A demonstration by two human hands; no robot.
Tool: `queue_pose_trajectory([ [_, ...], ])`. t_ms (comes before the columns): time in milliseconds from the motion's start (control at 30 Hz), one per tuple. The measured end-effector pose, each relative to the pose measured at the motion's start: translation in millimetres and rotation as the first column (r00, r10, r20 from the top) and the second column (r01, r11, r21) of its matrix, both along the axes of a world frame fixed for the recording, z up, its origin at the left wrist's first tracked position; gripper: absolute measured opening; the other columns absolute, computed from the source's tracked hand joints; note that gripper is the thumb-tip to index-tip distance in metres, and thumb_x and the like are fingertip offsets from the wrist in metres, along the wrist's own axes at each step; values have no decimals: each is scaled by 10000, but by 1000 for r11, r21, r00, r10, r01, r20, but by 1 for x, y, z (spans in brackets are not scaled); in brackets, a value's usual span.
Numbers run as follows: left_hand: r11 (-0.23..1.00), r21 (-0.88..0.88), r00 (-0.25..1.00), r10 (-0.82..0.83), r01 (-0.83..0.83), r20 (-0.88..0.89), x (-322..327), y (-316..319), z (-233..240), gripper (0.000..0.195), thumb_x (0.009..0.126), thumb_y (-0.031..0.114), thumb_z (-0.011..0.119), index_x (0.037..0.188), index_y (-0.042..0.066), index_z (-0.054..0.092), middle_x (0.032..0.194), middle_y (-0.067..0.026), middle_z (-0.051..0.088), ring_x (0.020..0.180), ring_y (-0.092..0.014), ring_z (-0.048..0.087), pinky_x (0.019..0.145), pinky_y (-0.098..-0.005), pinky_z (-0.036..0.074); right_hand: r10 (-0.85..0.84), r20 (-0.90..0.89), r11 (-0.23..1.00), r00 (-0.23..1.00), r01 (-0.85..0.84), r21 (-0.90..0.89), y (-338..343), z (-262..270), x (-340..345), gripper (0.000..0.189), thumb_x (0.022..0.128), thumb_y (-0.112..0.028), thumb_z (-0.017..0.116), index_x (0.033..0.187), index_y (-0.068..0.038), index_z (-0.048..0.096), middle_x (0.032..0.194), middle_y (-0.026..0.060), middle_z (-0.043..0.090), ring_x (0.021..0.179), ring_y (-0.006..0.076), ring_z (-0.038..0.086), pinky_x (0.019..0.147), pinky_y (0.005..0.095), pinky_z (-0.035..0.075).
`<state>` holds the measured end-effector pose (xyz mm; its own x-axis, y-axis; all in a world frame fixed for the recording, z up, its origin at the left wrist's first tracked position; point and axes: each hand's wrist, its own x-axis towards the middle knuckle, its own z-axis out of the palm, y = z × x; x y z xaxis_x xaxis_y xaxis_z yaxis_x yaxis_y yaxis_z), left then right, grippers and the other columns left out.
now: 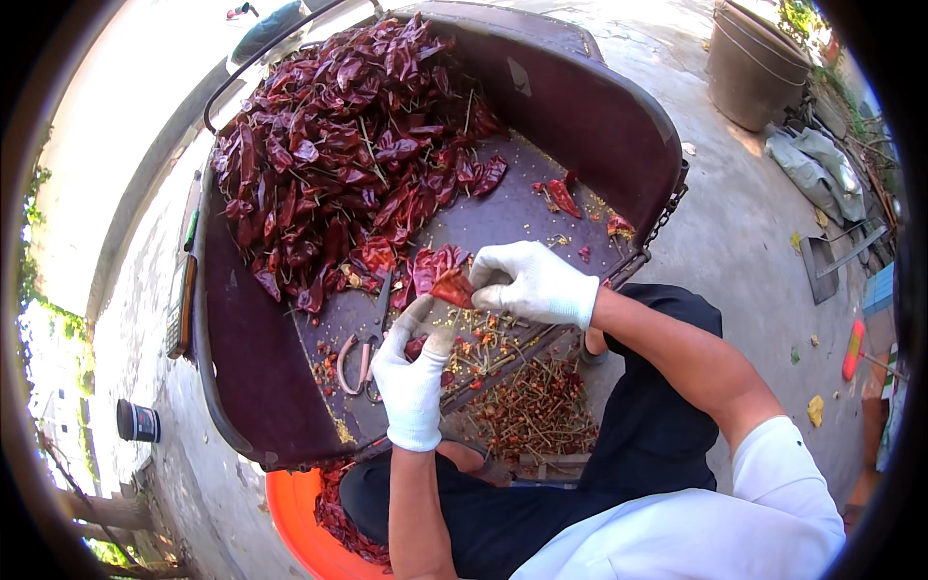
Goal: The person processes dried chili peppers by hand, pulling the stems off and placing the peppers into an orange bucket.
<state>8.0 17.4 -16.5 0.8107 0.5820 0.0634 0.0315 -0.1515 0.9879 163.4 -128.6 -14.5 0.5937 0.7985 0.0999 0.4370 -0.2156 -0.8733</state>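
Note:
My right hand (533,283), in a white knit glove, pinches a dried red chili pepper piece (453,288) between thumb and fingers. Close below it, my gloved left hand (413,377) has its thumb and forefinger apart. The left forefinger's tip is near the pepper; contact is unclear. Between those two fingers shows a dark red bit (415,348), and I cannot tell if it lies behind them. Scissors (351,366) with pink handles lie on the cart bed beside my left hand, blades pointing away. More torn red pepper pieces (428,268) sit just beyond.
A large heap of dried red chilies (348,138) fills the far left of the metal cart bed (486,192). Stems and debris (540,406) cover the ground by my feet. An orange tub (290,507) with peppers stands below. A phone-like device (179,308) hangs outside the left wall.

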Motion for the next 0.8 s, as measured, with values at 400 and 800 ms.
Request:
queue_pose_trajectory([
  [400, 949, -311, 980, 107, -50, 169, -10, 26, 1, 202, 921, 99, 627, 1073, -34, 631, 952, -107, 703, 773, -133, 680, 619, -213, 510, 43, 601, 949, 798, 156, -275, -5, -10, -5, 220, 825, -260, 732, 940, -78, 688, 904, 118, 686, 854, 310, 683, 750, 423, 527],
  [800, 981, -191, 998, 45, -36, 39, -8, 19, 2, 229, 969, 162, 637, 1078, -39, 653, 721, 3, 575, 601, -58, 508, 565, -209, 416, -26, 606, 965, 795, 178, -192, 5, -23, -3, 169, 820, -227, 725, 931, -101, 708, 870, 111, 680, 814, 308, 682, 707, 424, 531],
])
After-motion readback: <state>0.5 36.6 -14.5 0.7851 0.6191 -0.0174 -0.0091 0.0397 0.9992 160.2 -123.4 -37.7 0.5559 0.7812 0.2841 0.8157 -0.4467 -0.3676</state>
